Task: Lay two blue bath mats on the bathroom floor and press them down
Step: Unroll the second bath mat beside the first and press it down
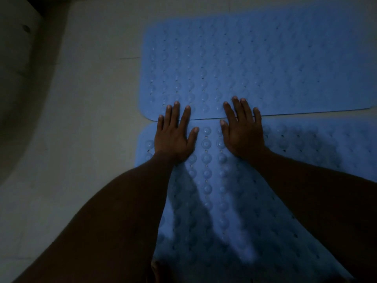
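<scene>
On the dim floor (91, 119), far mat (255, 64) and near mat (214, 201) meet edge to edge; left hand (173, 137) and right hand (242, 131) straddle the seam, grip wide, empty: press evenly through flat palms.

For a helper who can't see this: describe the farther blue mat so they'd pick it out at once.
On the pale floor, two blue mats meet at a seam under the left hand and right hand. The farther mat lies beyond that seam; only fingers reach onto it, while the palms rest on the near mat.
</scene>
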Tool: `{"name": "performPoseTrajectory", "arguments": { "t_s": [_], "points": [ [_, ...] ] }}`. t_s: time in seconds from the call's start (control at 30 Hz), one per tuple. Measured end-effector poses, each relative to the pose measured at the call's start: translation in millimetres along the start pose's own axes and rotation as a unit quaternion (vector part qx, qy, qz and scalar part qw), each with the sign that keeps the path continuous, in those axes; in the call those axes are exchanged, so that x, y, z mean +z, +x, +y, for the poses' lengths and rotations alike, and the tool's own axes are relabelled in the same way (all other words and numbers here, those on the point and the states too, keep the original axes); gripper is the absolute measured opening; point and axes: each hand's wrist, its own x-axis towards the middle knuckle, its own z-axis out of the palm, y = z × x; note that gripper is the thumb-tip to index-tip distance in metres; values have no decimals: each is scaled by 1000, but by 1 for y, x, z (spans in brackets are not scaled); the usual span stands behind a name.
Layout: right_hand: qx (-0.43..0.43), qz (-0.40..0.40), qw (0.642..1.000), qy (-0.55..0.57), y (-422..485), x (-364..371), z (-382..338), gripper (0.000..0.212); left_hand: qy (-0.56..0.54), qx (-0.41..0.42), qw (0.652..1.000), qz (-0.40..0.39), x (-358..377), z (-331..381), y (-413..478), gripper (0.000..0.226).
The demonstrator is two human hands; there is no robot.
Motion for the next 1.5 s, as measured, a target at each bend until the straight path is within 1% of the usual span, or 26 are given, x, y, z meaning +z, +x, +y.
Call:
{"name": "performPoseTrajectory", "arguments": {
  "t_s": [0.27, 0.47, 0.63, 0.77, 1.1, 1.17, 1.23, 1.3, 1.37, 1.43, 1.5],
  "points": [
    [-6, -35, 999, -9, 5, -4, 1, 54, -2, -8, 1000, 19, 2, 0, 0, 70],
    [-14, -8, 1000, 2, 10, -1, 5, 51, 8, -11, 1000, 3, 0, 1, 1, 70],
    [4, -35, 999, -2, 3, -2, 0, 54, 13, -3, 1000, 9, -1, -1, 3, 72],
    [12, -38, 999, 8, 3, -4, -2, 53, 14, 8, 1000, 21, -1, -3, 4, 73],
    [17, -63, 998, 12, 4, -7, -3, 55, 12, 4, 1000, -13, -9, 1, 4, 74],
    [20, -66, 998, 5, 4, -9, -5, 55, 8, 9, 1000, 10, -14, 1, 10, 71],
    [23, -78, 997, -4, 4, -10, -6, 56, 12, 26, 997, 75, -22, -2, 24, 66],
    [23, -95, 995, -4, 6, -11, -4, 57, 28, 34, 992, 115, -29, -8, 45, 63],
    [16, -86, 996, 3, 18, -14, -1, 54, 40, 24, 992, 114, -32, -11, 60, 63],
    [22, -48, 999, 16, 39, -17, 1, 48, 28, 8, 996, 84, -28, -10, 67, 66],
    [31, -29, 999, 16, 60, -14, 1, 49, 11, -3, 998, 62, -21, -9, 68, 67]
  ]
}}
